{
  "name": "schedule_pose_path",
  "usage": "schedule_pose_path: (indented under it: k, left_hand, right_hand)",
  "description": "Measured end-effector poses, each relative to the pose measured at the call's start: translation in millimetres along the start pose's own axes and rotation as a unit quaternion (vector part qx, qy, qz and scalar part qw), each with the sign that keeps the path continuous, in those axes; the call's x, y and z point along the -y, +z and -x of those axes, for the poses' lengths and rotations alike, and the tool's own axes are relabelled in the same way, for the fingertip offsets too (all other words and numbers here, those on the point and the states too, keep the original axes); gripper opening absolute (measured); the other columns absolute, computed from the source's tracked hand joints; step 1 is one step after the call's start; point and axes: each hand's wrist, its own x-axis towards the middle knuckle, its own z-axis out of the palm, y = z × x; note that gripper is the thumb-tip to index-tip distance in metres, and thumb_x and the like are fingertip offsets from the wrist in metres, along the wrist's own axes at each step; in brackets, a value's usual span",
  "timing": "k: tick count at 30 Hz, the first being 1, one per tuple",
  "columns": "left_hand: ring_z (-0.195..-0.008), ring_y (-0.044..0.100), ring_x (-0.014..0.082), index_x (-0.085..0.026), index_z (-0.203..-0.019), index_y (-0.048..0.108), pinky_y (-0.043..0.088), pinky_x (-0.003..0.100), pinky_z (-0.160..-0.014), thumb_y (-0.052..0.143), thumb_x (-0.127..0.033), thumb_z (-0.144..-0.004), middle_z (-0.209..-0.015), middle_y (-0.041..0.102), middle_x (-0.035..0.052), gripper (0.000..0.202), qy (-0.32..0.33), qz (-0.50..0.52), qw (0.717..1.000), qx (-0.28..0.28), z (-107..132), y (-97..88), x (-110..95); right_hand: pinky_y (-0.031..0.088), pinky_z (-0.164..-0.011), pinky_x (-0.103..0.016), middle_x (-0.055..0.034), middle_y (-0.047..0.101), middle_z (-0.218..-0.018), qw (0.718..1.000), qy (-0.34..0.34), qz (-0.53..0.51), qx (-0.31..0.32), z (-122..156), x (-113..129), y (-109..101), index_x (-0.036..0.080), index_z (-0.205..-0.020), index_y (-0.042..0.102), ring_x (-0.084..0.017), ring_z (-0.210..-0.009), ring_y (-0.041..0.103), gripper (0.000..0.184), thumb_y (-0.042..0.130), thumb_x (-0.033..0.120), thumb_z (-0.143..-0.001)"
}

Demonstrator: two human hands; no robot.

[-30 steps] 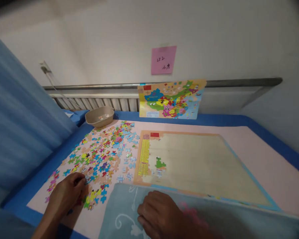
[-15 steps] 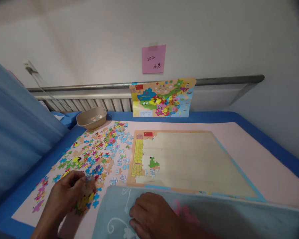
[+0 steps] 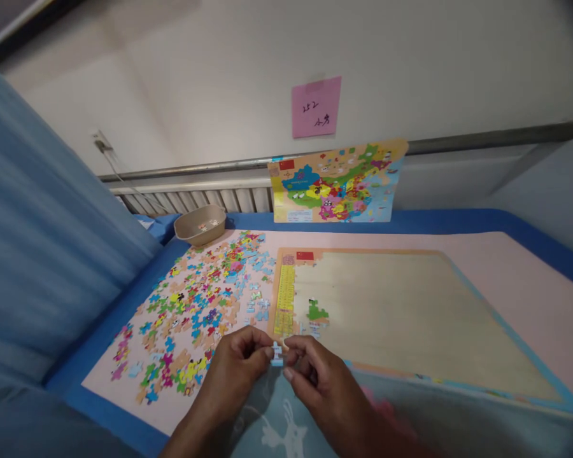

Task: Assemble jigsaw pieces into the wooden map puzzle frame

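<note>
My left hand (image 3: 236,366) pinches a small white and pale-blue jigsaw piece (image 3: 277,354) between thumb and index finger, above the near left corner of the puzzle board. Close on the piece's right side is my right hand (image 3: 327,381), its thumb and index finger parted; whether a fingertip touches the piece I cannot tell. The puzzle board (image 3: 410,305) has an orange and blue border, with a yellow text strip on its left. A green joined patch (image 3: 318,310) lies inside it, above a few pale text pieces partly hidden by my right hand.
Loose jigsaw pieces (image 3: 195,305) spread over the pink sheet at left. Behind them stands a beige basket (image 3: 200,226). A colourful map picture (image 3: 334,184) leans against the wall rail, under a pink note (image 3: 316,107). A blue curtain (image 3: 52,191) hangs at left.
My left hand has come right from the loose pieces and now holds a pale piece in front of me. My right hand has lifted from the teal cloth and opened beside it. The view has shifted left.
</note>
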Motion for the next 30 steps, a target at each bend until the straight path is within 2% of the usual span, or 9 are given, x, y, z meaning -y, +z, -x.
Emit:
schedule_pose_path:
  k: [4, 9, 11, 13, 15, 19, 21, 25, 30]
  left_hand:
    - [-0.056, 0.043, 0.0099, -0.016, -0.074, 0.074, 0.034, 0.023, -0.056, 0.078, -0.038, -0.07, -0.061, 0.06, -0.0019, 0.023, 0.009, -0.002, 1.0, 0.005, 2, 5.0, 3]
    - [-0.061, 0.052, 0.0126, -0.016, -0.078, 0.076, 0.039, 0.025, -0.06, 0.076, -0.039, -0.073, -0.069, 0.068, 0.0019, 0.023, 0.012, -0.001, 1.0, 0.011, 3, 6.2, 5]
    - [-0.063, 0.055, 0.0139, -0.017, -0.08, 0.076, 0.041, 0.026, -0.061, 0.074, -0.04, -0.079, -0.071, 0.069, 0.0023, 0.023, 0.019, -0.032, 0.999, 0.013, 6, 6.0, 8]
    - [-0.068, 0.06, 0.0161, -0.019, -0.083, 0.076, 0.044, 0.027, -0.064, 0.068, -0.036, -0.088, -0.075, 0.071, 0.003, 0.02, 0.059, -0.102, 0.993, -0.007, 13, 7.0, 16]
    - [-0.075, 0.066, 0.0182, -0.021, -0.087, 0.075, 0.047, 0.028, -0.069, 0.06, -0.027, -0.096, -0.08, 0.073, 0.0036, 0.018, 0.146, -0.197, 0.968, -0.047, 21, 9.3, 28]
    - [-0.083, 0.071, 0.0197, -0.023, -0.102, 0.072, 0.054, 0.03, -0.075, 0.051, -0.014, -0.102, -0.091, 0.076, 0.0049, 0.023, 0.339, -0.309, 0.884, -0.094, 33, 14.5, 55]
    - [-0.084, 0.072, 0.0194, -0.023, -0.108, 0.069, 0.056, 0.03, -0.075, 0.051, -0.012, -0.103, -0.093, 0.075, 0.0049, 0.022, 0.36, -0.321, 0.87, -0.102, 34, 14.8, 62]
    - [-0.083, 0.074, 0.0187, -0.023, -0.119, 0.065, 0.059, 0.029, -0.073, 0.055, -0.013, -0.102, -0.094, 0.075, 0.0042, 0.022, 0.341, -0.357, 0.864, -0.096, 31, 11.1, 63]
    - [-0.071, 0.071, 0.02, -0.024, -0.112, 0.066, 0.055, 0.031, -0.061, 0.059, -0.014, -0.1, -0.084, 0.072, 0.0038, 0.017, 0.376, -0.464, 0.795, -0.105, 26, 8.1, 63]
  right_hand:
    - [0.048, -0.081, -0.035, -0.0005, 0.069, -0.1, 1.0, -0.018, 0.022, 0.002, -2, 5, -2, 0.026, -0.116, 0.069, -0.02, -0.087, 0.063, 0.025, 0.06, 0.018, -0.094]
    - [0.049, -0.08, -0.034, -0.0016, 0.069, -0.102, 0.998, -0.04, 0.052, 0.017, 1, 3, -1, 0.025, -0.115, 0.064, -0.02, -0.087, 0.064, 0.026, 0.057, 0.012, -0.094]
    - [0.048, -0.078, -0.034, -0.0015, 0.068, -0.1, 0.996, -0.049, 0.067, 0.021, 3, 3, -2, 0.025, -0.114, 0.062, -0.02, -0.087, 0.064, 0.025, 0.054, 0.011, -0.095]
    - [0.047, -0.077, -0.034, -0.0014, 0.068, -0.099, 0.991, -0.071, 0.108, 0.021, 4, 3, -4, 0.025, -0.114, 0.061, -0.021, -0.087, 0.064, 0.023, 0.053, 0.01, -0.098]
    - [0.046, -0.077, -0.035, -0.0013, 0.068, -0.1, 0.978, -0.116, 0.172, 0.009, 4, 2, -7, 0.026, -0.117, 0.06, -0.023, -0.088, 0.063, 0.025, 0.055, 0.01, -0.1]
    - [0.044, -0.075, -0.037, -0.0009, 0.065, -0.096, 0.95, -0.183, 0.252, -0.027, -3, -3, -15, 0.026, -0.117, 0.059, -0.024, -0.085, 0.06, 0.027, 0.062, 0.006, -0.098]
    - [0.044, -0.074, -0.036, -0.0004, 0.064, -0.094, 0.945, -0.194, 0.26, -0.027, -7, -6, -16, 0.026, -0.115, 0.058, -0.024, -0.082, 0.06, 0.03, 0.067, 0.005, -0.095]
    - [0.045, -0.075, -0.037, -0.0011, 0.066, -0.096, 0.933, -0.218, 0.287, -0.02, -9, -12, -14, 0.025, -0.117, 0.058, -0.024, -0.085, 0.062, 0.042, 0.073, 0.0, -0.087]
    - [0.048, -0.079, -0.039, -0.0026, 0.068, -0.1, 0.927, -0.205, 0.313, -0.001, -8, -21, -13, 0.024, -0.117, 0.058, -0.025, -0.09, 0.065, 0.039, 0.071, 0.002, -0.088]
